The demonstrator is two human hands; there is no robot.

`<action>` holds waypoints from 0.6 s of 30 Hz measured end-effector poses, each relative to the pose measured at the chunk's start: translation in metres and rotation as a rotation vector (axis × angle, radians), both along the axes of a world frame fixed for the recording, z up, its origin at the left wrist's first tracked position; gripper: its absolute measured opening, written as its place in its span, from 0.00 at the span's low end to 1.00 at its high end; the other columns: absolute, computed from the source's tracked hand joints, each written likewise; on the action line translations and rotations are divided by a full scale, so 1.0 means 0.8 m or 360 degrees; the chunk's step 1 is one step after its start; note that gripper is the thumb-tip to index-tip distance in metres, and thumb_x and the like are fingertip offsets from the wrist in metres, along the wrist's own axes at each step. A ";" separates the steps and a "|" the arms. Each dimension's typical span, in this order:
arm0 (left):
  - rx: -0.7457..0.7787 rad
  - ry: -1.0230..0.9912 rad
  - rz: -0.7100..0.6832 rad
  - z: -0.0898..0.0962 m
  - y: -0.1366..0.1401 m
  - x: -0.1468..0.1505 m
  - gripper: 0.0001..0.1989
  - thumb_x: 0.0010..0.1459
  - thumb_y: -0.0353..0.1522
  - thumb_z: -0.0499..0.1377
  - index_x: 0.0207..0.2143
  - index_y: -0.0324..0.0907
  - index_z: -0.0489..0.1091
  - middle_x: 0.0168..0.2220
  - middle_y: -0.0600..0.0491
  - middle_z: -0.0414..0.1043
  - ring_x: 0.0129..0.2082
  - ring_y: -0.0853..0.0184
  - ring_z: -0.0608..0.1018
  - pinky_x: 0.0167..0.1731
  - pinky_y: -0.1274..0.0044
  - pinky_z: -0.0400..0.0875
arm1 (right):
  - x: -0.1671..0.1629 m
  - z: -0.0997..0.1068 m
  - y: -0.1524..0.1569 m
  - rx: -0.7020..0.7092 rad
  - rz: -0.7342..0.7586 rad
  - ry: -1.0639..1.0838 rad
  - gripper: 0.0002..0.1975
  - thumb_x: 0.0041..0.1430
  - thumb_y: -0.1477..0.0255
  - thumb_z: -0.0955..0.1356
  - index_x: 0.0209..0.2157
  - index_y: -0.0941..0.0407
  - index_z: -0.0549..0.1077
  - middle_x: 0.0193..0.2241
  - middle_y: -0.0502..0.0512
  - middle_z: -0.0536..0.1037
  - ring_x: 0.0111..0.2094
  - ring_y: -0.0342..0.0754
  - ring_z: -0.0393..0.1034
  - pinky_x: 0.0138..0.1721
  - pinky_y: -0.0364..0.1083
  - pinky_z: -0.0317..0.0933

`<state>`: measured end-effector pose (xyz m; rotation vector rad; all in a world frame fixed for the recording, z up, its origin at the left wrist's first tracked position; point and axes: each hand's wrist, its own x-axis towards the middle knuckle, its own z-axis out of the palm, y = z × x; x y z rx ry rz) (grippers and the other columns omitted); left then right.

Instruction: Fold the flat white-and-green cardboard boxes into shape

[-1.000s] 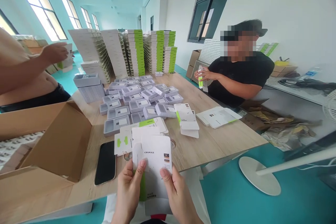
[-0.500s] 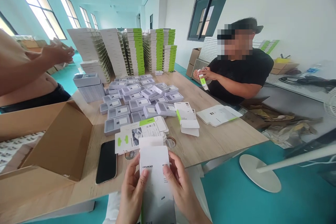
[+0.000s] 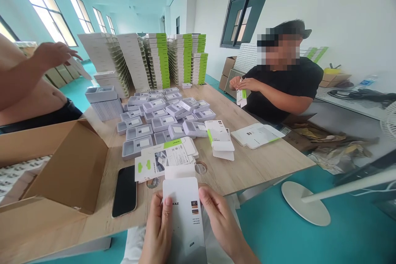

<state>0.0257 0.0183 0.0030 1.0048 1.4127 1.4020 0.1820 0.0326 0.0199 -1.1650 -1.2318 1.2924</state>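
Note:
A flat white cardboard box (image 3: 185, 231) with dark print and small orange-black labels is held upright at the table's near edge, its top flap (image 3: 179, 172) sticking up. My left hand (image 3: 159, 227) grips its left edge, thumb across the front over part of the lettering. At the upper right edge, my right hand (image 3: 218, 210) is closed, thumb and fingers pinched at the box's side; its fingertips are partly hidden. Just beyond lie printed flat cartons (image 3: 163, 159) in white and green. Another white-green carton (image 3: 219, 136) rests farther right.
Many grey trays (image 3: 163, 123) cover the table's middle, with tall carton stacks (image 3: 157, 62) behind. A phone (image 3: 124, 192) and an open brown box (image 3: 68, 169) are at left. More flat cartons (image 3: 258, 135) lie at right. Two people handle cartons nearby. A fan stand (image 3: 305, 204) is on the floor.
My right thumb has moved off the box's front to its right edge, uncovering the labels. My left thumb has shifted up and left over the lettering. The box sits slightly lower.

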 end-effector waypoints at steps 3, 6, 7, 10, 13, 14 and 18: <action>0.0019 0.0021 -0.0045 0.000 -0.004 -0.001 0.25 0.63 0.58 0.60 0.39 0.47 0.76 0.33 0.52 0.78 0.33 0.62 0.76 0.41 0.74 0.74 | 0.009 0.002 0.010 -0.0066 -0.0159 0.0170 0.25 0.70 0.46 0.65 0.56 0.48 0.76 0.45 0.58 0.83 0.48 0.56 0.78 0.52 0.52 0.72; 0.0001 0.0034 -0.0086 0.005 -0.009 -0.002 0.25 0.63 0.58 0.60 0.38 0.46 0.75 0.30 0.54 0.74 0.30 0.64 0.72 0.37 0.76 0.72 | 0.017 0.008 0.025 -0.0136 0.0046 0.0336 0.34 0.65 0.48 0.71 0.67 0.47 0.69 0.49 0.58 0.84 0.49 0.56 0.79 0.50 0.53 0.73; -0.0013 0.0042 -0.0090 0.008 -0.011 -0.002 0.26 0.62 0.59 0.60 0.38 0.45 0.75 0.30 0.55 0.73 0.30 0.64 0.71 0.35 0.76 0.72 | 0.019 0.010 0.030 -0.0171 0.0184 0.0373 0.35 0.64 0.49 0.73 0.67 0.48 0.69 0.48 0.58 0.85 0.47 0.55 0.80 0.48 0.52 0.74; -0.0019 0.0054 -0.0134 0.019 -0.016 -0.001 0.29 0.59 0.61 0.61 0.38 0.44 0.75 0.29 0.55 0.74 0.30 0.63 0.73 0.33 0.75 0.71 | 0.022 0.018 0.043 -0.0150 0.0429 0.0363 0.30 0.61 0.55 0.76 0.62 0.50 0.76 0.42 0.55 0.87 0.40 0.49 0.80 0.40 0.46 0.72; -0.0001 0.0019 -0.0207 0.026 -0.021 -0.002 0.28 0.60 0.60 0.61 0.38 0.45 0.75 0.30 0.54 0.77 0.29 0.63 0.74 0.33 0.75 0.72 | 0.024 0.023 0.048 0.0001 0.0462 0.0296 0.19 0.61 0.63 0.77 0.53 0.49 0.82 0.38 0.51 0.87 0.35 0.45 0.79 0.36 0.43 0.70; -0.0008 0.0014 -0.0221 0.026 -0.023 -0.003 0.27 0.61 0.60 0.60 0.39 0.45 0.75 0.30 0.54 0.77 0.29 0.63 0.74 0.32 0.75 0.72 | 0.025 0.025 0.049 0.0031 0.0480 0.0279 0.16 0.60 0.66 0.77 0.51 0.50 0.84 0.38 0.51 0.87 0.36 0.45 0.79 0.36 0.43 0.71; 0.0057 0.0106 -0.0281 0.020 -0.028 -0.010 0.24 0.66 0.55 0.59 0.49 0.46 0.77 0.42 0.50 0.82 0.40 0.60 0.80 0.43 0.75 0.75 | 0.033 0.033 0.047 0.0143 0.0651 0.0181 0.17 0.59 0.79 0.71 0.46 0.50 0.86 0.49 0.53 0.88 0.50 0.51 0.83 0.49 0.47 0.74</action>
